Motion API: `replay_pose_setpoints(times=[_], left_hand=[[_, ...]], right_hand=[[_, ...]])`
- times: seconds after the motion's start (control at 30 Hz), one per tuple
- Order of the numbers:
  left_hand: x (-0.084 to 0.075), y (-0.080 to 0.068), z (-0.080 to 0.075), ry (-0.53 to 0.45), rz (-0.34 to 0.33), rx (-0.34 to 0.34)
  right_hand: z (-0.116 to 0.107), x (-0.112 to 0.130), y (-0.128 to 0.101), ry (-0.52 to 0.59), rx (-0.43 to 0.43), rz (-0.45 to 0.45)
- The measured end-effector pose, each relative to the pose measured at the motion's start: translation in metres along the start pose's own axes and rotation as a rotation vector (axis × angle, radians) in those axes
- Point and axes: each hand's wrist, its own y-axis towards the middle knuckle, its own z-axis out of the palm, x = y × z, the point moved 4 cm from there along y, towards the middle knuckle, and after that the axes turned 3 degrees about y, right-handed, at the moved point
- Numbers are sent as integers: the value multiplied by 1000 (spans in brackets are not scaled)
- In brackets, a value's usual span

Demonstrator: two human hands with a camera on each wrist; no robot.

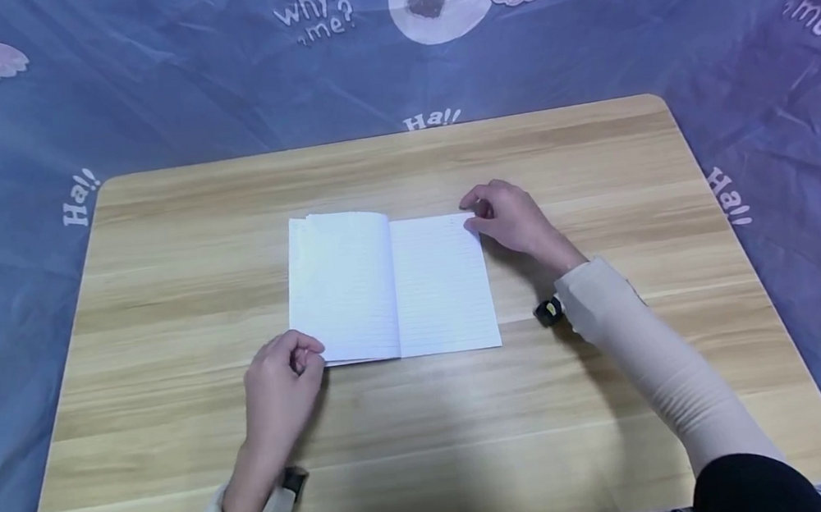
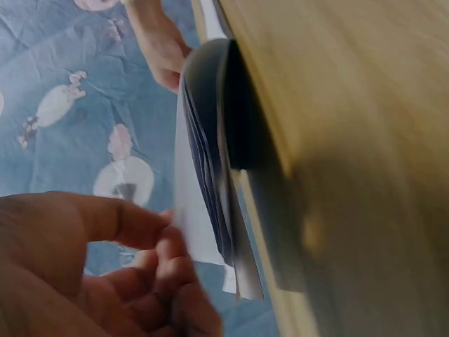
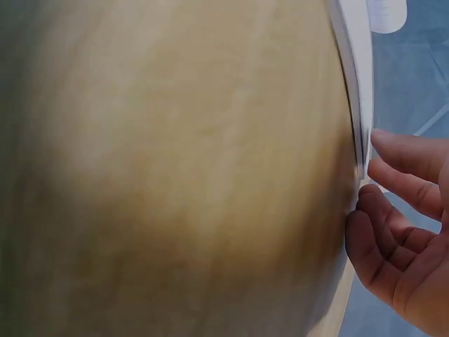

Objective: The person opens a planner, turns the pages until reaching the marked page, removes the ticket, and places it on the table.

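Observation:
An open lined notebook (image 1: 391,282) lies flat in the middle of a wooden table (image 1: 471,423). My left hand (image 1: 285,383) is at its lower-left corner with the fingers curled. In the left wrist view, thumb and fingers of the left hand (image 2: 105,281) pinch the corner of the fanned pages (image 2: 203,182). At the upper-right corner of the right page is my right hand (image 1: 510,213). Its loosely bent fingertips (image 3: 382,217) touch the notebook's edge (image 3: 354,70) without closing round it.
A blue printed cloth (image 1: 141,84) with clouds and "why me?" lettering surrounds the table. Small black wrist cameras sit by each sleeve (image 1: 549,310) (image 1: 294,480). Bare wood runs round the notebook on all sides.

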Motion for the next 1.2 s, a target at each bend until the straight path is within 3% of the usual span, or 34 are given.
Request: replay_pose_setpoints(times=[0.2, 0.3, 0.5, 0.63, 0.83, 1.2], left_hand=[[14, 4, 11, 104, -157, 283], [18, 6, 17, 148, -190, 373], [17, 8, 23, 237, -149, 391], [15, 9, 26, 260, -160, 410], [12, 8, 25, 284, -177, 424], [3, 8, 23, 280, -178, 412]], right_hand=[[2, -3, -1, -80, -14, -44], [2, -1, -2, -124, -37, -88], [1, 4, -5, -186, -94, -161], [0, 7, -7, -123, -114, -182], [-2, 11, -9, 106, -121, -205], [-7, 24, -7, 573, -27, -45]])
